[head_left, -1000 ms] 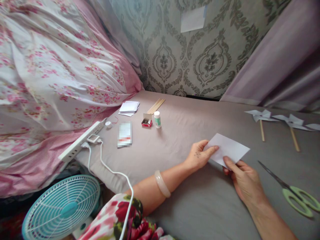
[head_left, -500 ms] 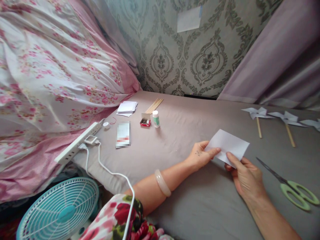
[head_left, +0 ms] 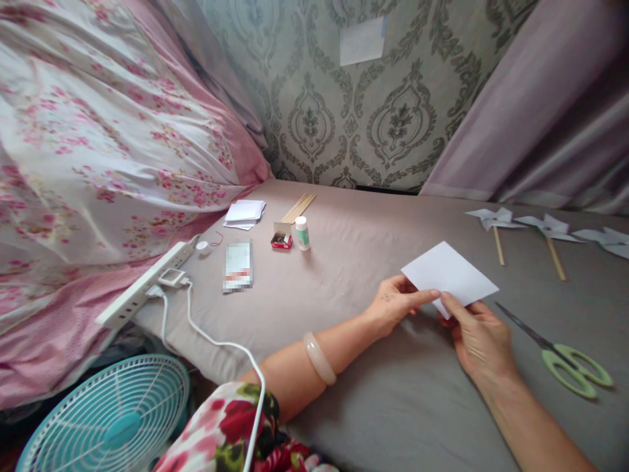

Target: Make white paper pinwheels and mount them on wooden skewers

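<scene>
A white square sheet of paper (head_left: 449,272) is held between my two hands, one corner pointing toward me. My left hand (head_left: 393,303) pinches its left lower edge, thumb on top and fingers underneath. Close beside it, my right hand (head_left: 479,334) grips the near corner, its thumb also on top; the fingers below are partly hidden. Green-handled scissors (head_left: 565,357) lie to the right of my right hand, blades pointing away to the left. Farther back on the right are paper pinwheels (head_left: 550,226) on wooden sticks.
At the back left lie a paper stack (head_left: 244,214), wooden sticks (head_left: 299,208), a small open box (head_left: 282,240) and a white-green bottle (head_left: 303,235). A power strip (head_left: 142,288) trails a white cable (head_left: 221,342) over my sleeve. A blue fan (head_left: 118,413) stands lower left.
The paper has been turned so a corner faces me and lifted slightly, and my thumbs have come closer together. The whole view has shifted slightly.
</scene>
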The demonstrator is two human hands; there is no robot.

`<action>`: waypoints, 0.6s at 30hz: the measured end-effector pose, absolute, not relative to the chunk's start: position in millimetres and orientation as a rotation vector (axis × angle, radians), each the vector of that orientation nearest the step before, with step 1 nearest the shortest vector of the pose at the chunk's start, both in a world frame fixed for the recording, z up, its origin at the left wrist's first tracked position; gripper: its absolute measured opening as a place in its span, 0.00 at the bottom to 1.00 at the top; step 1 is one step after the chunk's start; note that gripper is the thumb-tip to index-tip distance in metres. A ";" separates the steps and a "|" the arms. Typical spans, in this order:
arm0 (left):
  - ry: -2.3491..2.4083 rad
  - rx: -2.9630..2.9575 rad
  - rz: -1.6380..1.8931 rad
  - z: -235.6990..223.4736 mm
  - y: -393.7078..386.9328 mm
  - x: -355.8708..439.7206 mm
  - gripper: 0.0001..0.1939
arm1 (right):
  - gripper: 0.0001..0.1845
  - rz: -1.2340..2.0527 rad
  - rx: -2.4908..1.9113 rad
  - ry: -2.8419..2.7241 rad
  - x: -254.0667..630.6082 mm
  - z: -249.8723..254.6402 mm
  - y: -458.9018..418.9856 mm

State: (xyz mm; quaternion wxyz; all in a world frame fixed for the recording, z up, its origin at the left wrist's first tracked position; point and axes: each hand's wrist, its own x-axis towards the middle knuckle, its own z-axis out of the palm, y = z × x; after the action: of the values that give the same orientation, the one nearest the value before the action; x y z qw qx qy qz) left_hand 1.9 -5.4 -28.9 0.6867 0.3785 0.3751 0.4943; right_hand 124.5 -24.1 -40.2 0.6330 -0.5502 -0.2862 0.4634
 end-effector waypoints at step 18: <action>1.028 0.692 1.253 -33.2 7.1 -5.8 0.15 | 0.05 0.174 -2.326 -1.469 237.8 -18.2 -37.0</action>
State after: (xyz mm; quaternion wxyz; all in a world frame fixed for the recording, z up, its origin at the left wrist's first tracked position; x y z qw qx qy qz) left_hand -5.8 7.1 -33.2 0.6363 0.3031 0.4501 0.5484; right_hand 237.8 -37.0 -18.2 0.1913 -0.8282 -0.5230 0.0620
